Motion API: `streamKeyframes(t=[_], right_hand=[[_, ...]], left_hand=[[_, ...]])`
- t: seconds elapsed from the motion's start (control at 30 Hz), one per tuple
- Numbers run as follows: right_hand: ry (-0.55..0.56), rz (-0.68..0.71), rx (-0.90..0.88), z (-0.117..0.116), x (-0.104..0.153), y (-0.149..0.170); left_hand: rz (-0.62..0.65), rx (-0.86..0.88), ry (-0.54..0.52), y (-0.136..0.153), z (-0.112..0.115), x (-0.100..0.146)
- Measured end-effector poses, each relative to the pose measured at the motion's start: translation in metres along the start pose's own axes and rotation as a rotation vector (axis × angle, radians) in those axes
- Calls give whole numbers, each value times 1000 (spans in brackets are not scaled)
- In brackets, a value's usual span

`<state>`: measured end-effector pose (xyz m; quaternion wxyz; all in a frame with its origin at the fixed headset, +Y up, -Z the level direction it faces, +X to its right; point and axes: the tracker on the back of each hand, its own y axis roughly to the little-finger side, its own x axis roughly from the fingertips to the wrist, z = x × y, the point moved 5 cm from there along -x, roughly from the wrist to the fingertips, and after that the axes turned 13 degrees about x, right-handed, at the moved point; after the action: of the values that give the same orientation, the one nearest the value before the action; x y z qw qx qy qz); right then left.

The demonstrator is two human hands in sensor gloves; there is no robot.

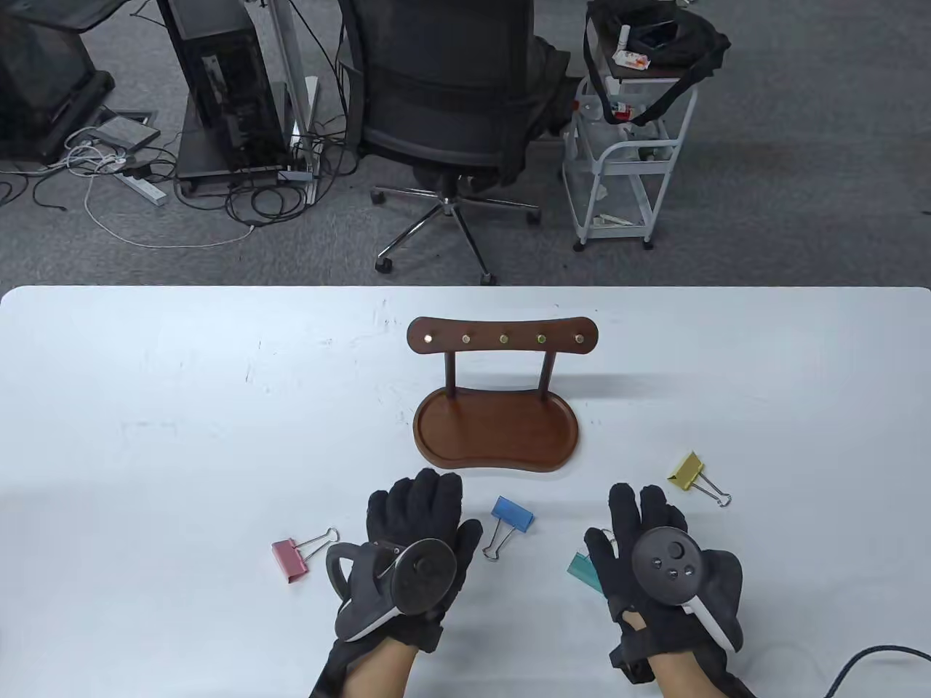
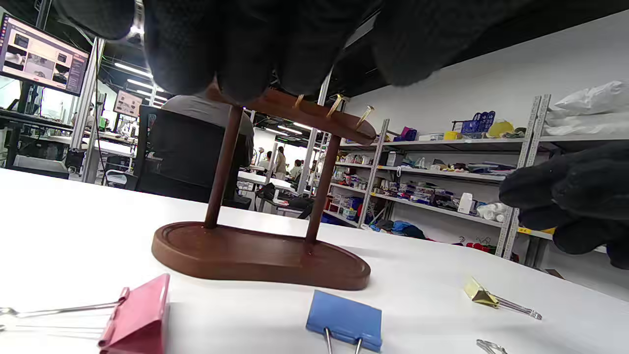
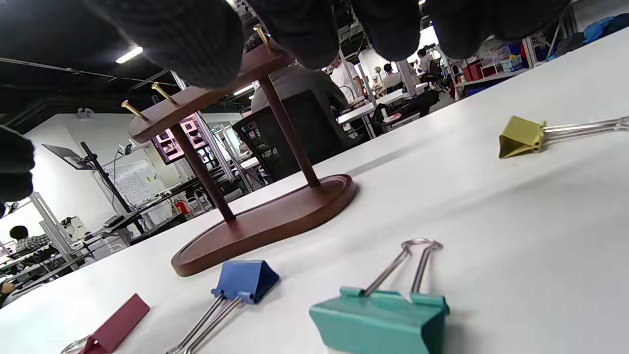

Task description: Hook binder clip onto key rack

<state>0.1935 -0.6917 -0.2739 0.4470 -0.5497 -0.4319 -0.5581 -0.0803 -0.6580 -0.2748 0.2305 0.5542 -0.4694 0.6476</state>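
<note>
Both hands hover flat over the near desk (image 1: 145,407), fingers apart, gripping nothing: left hand (image 1: 411,542) beside the blue clip (image 1: 511,513), right hand (image 1: 658,556) over the teal clip (image 1: 583,570); rack (image 1: 502,396) beyond.

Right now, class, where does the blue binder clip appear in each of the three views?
Table view: blue binder clip between the two hands, just in front of the key rack.
Left wrist view: bottom centre, below the rack's base.
Right wrist view: lower left, beside the teal clip.
Shared landmark: the key rack.
</note>
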Motion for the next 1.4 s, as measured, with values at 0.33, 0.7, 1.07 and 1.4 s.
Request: streamKeyframes(t=[0.33,0.7,1.07,1.4], right_hand=[[-5,14,-19,-1,1,-2],[-25,20,-50,-4,0,-4],[-41,28,-64,-4,-2,-3],[-49,33,-83,-5,-3,-3]], left_hand=[[0,0,7,-1,0,0],[-8,-39,13,-5,-1,-5],[-34,-148,22,-1,-25,-14],[-132,-243,74,44,-47,-12]])
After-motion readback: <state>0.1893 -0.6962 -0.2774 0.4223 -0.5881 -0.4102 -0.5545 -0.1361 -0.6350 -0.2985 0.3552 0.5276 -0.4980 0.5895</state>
